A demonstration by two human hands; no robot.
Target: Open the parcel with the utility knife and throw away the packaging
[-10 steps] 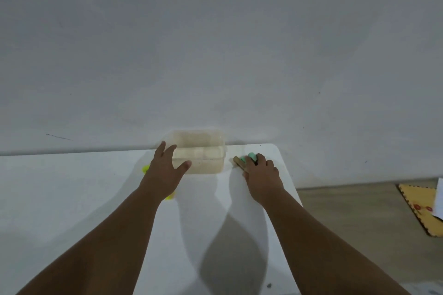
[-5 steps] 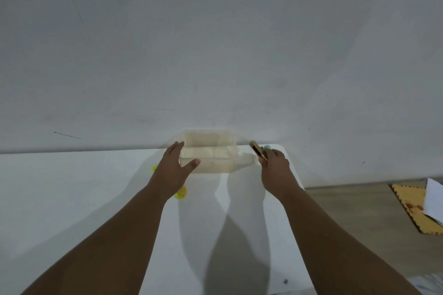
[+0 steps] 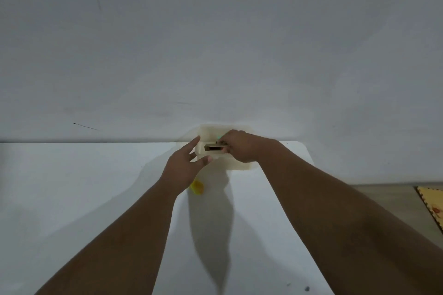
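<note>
Head view shows the right hand (image 3: 242, 148) pinching a small tan-and-green object, likely the utility knife (image 3: 214, 146), over a translucent container (image 3: 239, 166) at the white surface's (image 3: 72, 187) far edge, left hand (image 3: 184, 170) spread beside it.

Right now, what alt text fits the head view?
The right hand holds a small brown object over a translucent tub at the white table's far edge. The open left hand reaches beside it.
</note>
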